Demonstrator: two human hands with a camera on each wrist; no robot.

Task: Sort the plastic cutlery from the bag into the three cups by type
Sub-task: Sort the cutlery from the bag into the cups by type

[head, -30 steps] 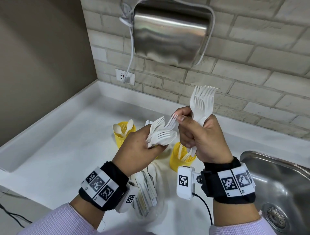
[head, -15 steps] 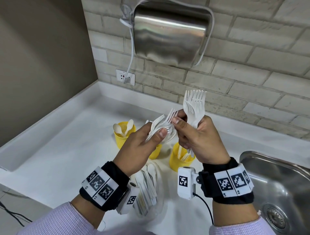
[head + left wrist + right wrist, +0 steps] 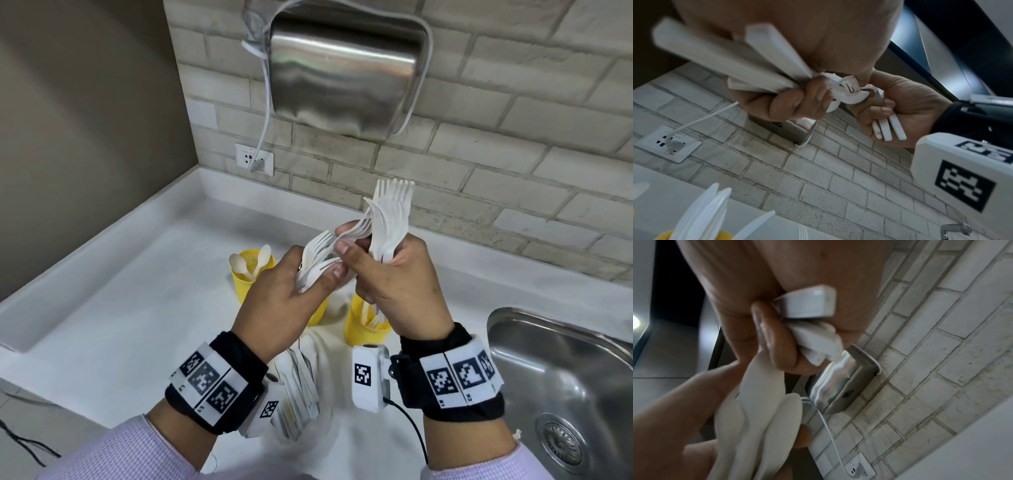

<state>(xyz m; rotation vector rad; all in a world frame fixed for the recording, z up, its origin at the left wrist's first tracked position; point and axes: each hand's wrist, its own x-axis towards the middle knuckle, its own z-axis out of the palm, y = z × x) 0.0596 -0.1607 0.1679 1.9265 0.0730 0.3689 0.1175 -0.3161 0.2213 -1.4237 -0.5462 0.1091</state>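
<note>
White plastic is nearly all of it. Nearest, the clear bag [image 3: 301, 394] lies on the counter [image 3: 120, 308] between the wrists, more cutlery inside. Above it the left hand [image 3: 284, 301] is curled round a mixed bunch [image 3: 317, 263] of forks, its thumb pressed across the necks. Just right of it, touching, the right hand [image 3: 397, 287] is clamped on a sorted fan of forks [image 3: 390, 219], tines up, while its thumb and forefinger pinch one more fork from the left bunch.

Such pieces look light, thin and smooth. They should flex a little, slide easily over one another, and the tines may snag or snap if forced. I judge the neck or flat handle the safest place to take hold, drawing each fork out lengthwise.

Beyond the hands stand yellow cups: a right cup [image 3: 366, 325] with handles in it, a far left cup [image 3: 251, 274] with spoons [image 3: 246, 262]; a third is mostly hidden.
</note>
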